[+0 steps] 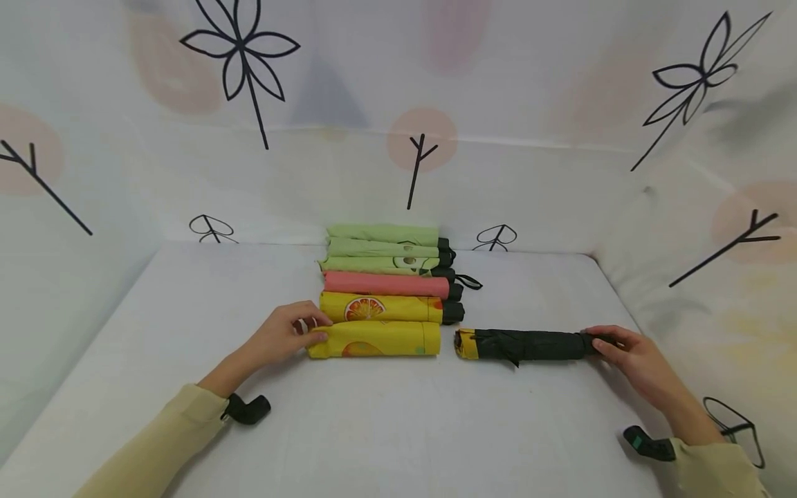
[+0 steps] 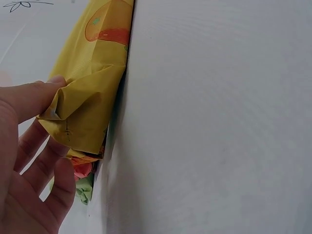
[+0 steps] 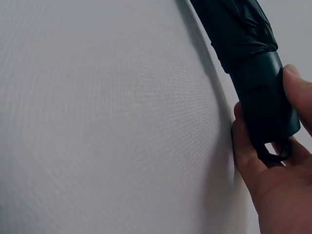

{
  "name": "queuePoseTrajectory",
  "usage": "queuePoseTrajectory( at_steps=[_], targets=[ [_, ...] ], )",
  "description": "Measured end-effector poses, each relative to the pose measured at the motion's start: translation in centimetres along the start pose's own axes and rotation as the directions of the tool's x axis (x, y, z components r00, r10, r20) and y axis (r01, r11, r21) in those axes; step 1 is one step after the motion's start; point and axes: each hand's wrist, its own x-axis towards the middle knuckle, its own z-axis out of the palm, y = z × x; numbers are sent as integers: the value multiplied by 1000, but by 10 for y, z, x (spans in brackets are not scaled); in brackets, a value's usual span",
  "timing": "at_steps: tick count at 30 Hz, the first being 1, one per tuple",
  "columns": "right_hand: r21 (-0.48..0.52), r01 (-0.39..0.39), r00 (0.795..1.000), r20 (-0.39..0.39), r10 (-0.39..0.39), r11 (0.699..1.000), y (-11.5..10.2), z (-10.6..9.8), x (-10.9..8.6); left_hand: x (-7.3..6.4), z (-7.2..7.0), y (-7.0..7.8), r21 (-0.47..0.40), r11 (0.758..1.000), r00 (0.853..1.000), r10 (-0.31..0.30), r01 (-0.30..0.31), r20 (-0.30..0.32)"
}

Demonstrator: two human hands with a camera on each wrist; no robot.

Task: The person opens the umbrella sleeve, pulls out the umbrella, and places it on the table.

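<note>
My left hand (image 1: 283, 334) pinches the left end of a yellow fruit-printed umbrella sleeve (image 1: 380, 340). In the left wrist view, the thumb lies over the creased end of that sleeve (image 2: 92, 105). No handle shows at its right end. To its right lies a folded black umbrella (image 1: 529, 345) with a yellow edge at its left tip, apart from the sleeve. My right hand (image 1: 635, 356) holds this umbrella by its handle. In the right wrist view, thumb and fingers are on either side of the black handle (image 3: 265, 95), with a small strap loop at its end.
Behind the sleeve, several sleeved umbrellas lie in a row with black handles to the right: a yellow one (image 1: 398, 307), a pink one (image 1: 386, 283) and light green ones (image 1: 380, 235). The white table (image 1: 398, 429) meets patterned cloth walls (image 1: 529, 180) at the back and sides.
</note>
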Motion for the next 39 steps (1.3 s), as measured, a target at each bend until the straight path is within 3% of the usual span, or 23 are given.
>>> queuePoseTrajectory(
  at_steps=[5, 11, 17, 24, 33, 39],
  targets=[
    [-136, -9, 999, -41, 3, 991, -1, 2, 0, 1, 1, 0, 0, 1000, 1000, -1, 1, -2],
    [-156, -53, 997, -59, 44, 986, -6, 4, -1, 0, 2, 0, 3, 1000, 1000, -11, 11, 2],
    [-200, -45, 997, -65, 32, 979, -9, 3, -2, 0, 2, 1, 2, 1000, 1000, -10, 10, -8],
    [-357, -38, 997, -78, 11, 933, -15, 5, -3, 1, 3, 1, 6, 1000, 1000, 1, -1, -8],
    [-371, 5, 998, -57, -29, 929, -16, 4, 0, 2, 3, 1, 42, 999, 1000, -16, 16, -15],
    [-443, 7, 997, -68, -42, 897, -26, 5, 1, 2, 0, 1, 43, 999, 999, -26, 27, -30]
  ],
)
